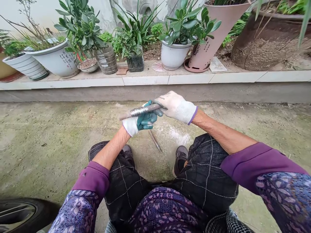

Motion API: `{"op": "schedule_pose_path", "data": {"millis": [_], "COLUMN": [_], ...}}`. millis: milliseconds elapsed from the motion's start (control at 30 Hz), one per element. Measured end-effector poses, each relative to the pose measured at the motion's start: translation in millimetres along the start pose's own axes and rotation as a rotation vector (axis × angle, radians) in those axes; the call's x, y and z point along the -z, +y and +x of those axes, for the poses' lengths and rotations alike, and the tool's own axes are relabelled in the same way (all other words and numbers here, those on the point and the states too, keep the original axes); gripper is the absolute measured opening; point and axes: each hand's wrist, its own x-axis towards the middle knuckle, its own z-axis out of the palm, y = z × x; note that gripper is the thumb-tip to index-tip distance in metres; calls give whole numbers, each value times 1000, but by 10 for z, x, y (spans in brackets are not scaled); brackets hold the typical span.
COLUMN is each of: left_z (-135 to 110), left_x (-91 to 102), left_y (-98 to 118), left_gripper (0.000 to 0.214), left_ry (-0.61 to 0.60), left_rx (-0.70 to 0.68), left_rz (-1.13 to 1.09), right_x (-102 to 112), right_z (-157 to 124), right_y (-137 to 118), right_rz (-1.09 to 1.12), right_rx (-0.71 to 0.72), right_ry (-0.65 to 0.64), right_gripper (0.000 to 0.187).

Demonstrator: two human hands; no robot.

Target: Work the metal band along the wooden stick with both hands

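Note:
Both my hands wear white work gloves with teal palms. My left hand (141, 122) is closed around a thin metal rod (136, 112) with a ridged, shiny middle section, which sticks out to the left. My right hand (176, 106) grips the rod's right end from above, fingers curled over it. I hold the rod about level in front of my knees. A second thin rusty rod (155, 141) lies on the concrete ground between my shoes.
I sit low, knees apart, on mossy concrete (48, 145). A raised tiled ledge (145, 79) runs across ahead, lined with potted plants: white pots (57, 60), a white pot (173, 56), a tall pink pot (211, 35). A tyre (21, 213) shows at bottom left.

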Motion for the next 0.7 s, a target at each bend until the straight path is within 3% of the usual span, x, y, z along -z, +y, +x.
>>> {"op": "schedule_pose_path", "data": {"millis": [100,267,433,567,700], "left_z": [36,107,106,36,-24], "left_x": [54,55,-22,-92,-151], "left_y": [75,62,62,99,74], "left_gripper": [47,39,40,45,40], "left_ry": [-47,109,274,282,324], "left_rx": [-27,-239,-395,-429,-496], "left_rz": [-23,-8,80,120,327], "right_x": [17,13,54,105,130], "right_z": [-28,32,70,90,127], "right_y": [2,63,53,-4,61], "right_rz": [128,169,147,194,299], "right_rx": [-138,-376,-421,-447,-487], "right_ry": [19,-24,-20,29,136], "right_gripper": [28,31,36,38,36]}}
